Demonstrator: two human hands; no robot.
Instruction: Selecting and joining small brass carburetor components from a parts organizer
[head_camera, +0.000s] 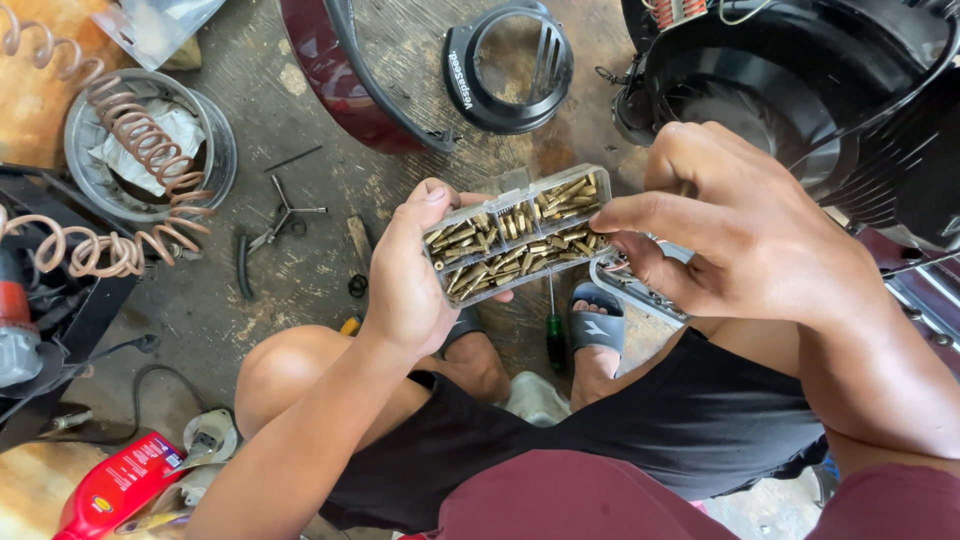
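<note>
Cupped from beneath at centre frame, the left hand (405, 290) holds a clear compartment box (518, 236) of brass screws, thumb on its left end. Right hand (740, 235) pinches into its right end. Rigid, light plastic, probably slippery; tilting spills screws, so support both ends.

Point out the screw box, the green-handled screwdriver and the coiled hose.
screw box (515, 238): head view, on the middle compartments full of brass screws.
green-handled screwdriver (556, 345): head view, on its green handle, on the floor between the feet.
coiled hose (145, 150): head view, on the coils over the metal bowl.
</note>
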